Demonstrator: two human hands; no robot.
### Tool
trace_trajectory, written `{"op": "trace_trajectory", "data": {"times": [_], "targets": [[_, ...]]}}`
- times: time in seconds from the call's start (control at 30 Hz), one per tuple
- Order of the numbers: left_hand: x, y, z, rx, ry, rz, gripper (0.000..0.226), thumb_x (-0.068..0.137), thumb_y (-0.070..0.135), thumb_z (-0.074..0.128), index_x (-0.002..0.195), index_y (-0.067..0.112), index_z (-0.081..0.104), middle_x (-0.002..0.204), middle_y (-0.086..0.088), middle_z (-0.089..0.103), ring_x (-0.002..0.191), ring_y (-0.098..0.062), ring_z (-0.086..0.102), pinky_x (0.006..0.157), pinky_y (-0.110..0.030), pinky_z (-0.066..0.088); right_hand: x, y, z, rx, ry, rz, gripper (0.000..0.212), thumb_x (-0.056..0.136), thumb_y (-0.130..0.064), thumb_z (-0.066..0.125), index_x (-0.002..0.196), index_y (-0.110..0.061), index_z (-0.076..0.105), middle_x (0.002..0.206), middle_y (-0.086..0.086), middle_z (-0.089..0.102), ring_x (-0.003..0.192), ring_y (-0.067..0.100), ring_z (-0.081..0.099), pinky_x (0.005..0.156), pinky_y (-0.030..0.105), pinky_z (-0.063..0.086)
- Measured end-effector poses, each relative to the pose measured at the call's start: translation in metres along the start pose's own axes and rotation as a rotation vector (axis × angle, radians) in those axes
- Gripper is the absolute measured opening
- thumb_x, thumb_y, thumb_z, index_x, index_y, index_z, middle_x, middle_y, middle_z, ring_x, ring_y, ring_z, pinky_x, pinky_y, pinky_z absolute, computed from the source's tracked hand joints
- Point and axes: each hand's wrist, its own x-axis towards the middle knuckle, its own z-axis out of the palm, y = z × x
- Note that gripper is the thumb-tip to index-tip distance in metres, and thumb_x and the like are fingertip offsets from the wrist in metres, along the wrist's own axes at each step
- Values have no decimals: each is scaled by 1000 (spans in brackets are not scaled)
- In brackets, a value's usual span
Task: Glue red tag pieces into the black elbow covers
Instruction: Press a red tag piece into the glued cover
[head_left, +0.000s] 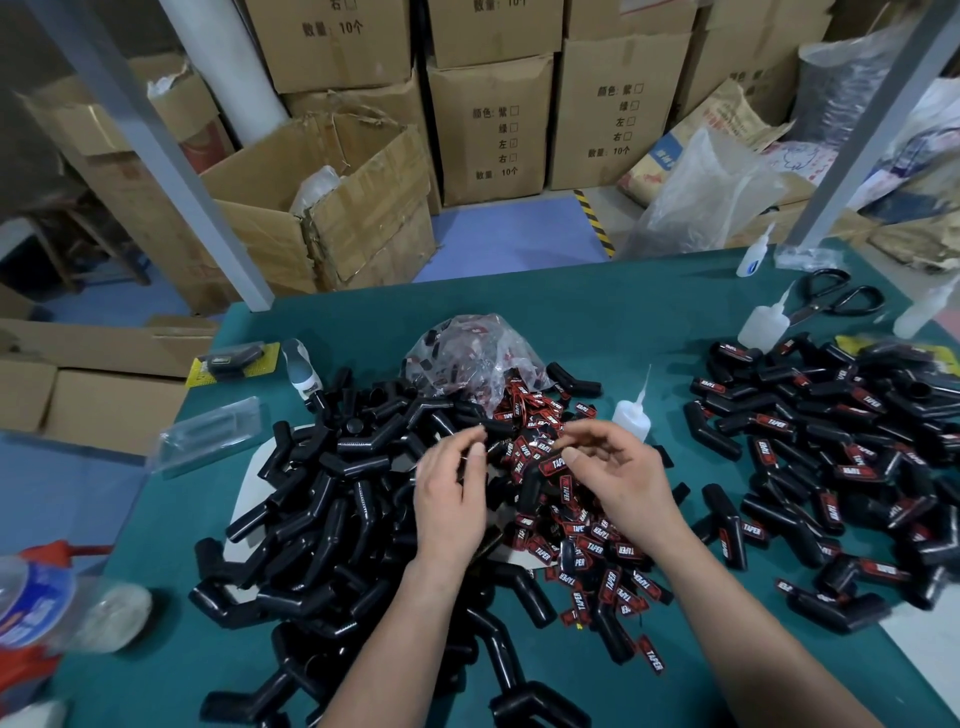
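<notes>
The right hand (618, 480) pinches a red tag (552, 464), long axis slanting up-right, atop an elbow cover (530, 486); left hand (451, 499) grip unclear

Bare elbow covers (332, 499): glossy black bent tubes, heaped loosely on the table, left of centre.
Red tags (592, 545): small red-and-black "TAPER" labels, a scattered heap touching that pile's right edge.
Tagged covers (831, 441): black elbows bearing red tags, piled at right.

A warehouse assembly workshop: stacked cardboard cartons (488, 130) printed with quantities stand behind a green worktable (597, 306) heaped with parts.
</notes>
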Motion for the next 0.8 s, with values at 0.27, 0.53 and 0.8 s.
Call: {"op": "trace_trajectory", "data": {"times": [0.27, 0.53, 0.8], "targets": [[-6, -6, 12, 696, -208, 128, 60, 96, 14, 62, 154, 13, 47, 159, -8, 47, 150, -28, 40, 129, -51, 4, 7, 25, 2, -112, 8, 194, 12, 87, -26, 80, 96, -33, 76, 96, -8, 77, 85, 8, 70, 77, 17, 53], [-3, -7, 15, 819, -152, 116, 55, 87, -2, 63, 141, 8, 60, 143, -15, 54, 126, -32, 58, 124, -53, 27, 6, 35, 6, -56, -21, 256, 24, 90, -21, 74, 113, -30, 69, 112, -9, 75, 99, 12, 71, 84, 28, 58], [-5, -7, 14, 380, 2, 175, 27, 104, 24, 60, 129, 14, 63, 127, 3, 69, 118, -12, 63, 118, -41, 31, 8, 15, -1, -10, 13, 259, 22, 91, -20, 75, 107, -34, 74, 106, 2, 73, 85, 13, 70, 77, 23, 57]]}}
